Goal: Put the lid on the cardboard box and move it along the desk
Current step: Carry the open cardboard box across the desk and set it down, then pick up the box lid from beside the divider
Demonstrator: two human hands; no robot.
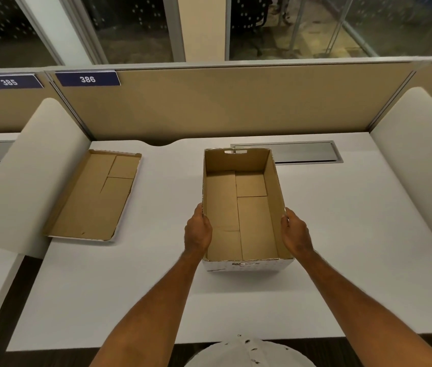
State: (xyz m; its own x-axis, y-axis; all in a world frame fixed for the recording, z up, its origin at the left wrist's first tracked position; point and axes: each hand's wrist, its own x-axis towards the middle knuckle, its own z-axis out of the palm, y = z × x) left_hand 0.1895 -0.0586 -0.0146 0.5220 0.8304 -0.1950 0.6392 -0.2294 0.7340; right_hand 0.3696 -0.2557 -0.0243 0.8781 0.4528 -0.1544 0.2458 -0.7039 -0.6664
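The left hand (198, 230) and right hand (295, 231) press flat on the two long sides of the open box (244, 207), which sits mid-counter (355, 247). The lid (94, 197) lies upside down near the counter's back left corner, well apart. The thin walls could bend in if squeezed, and then the lid might not fit. One box, one lid, two hands.
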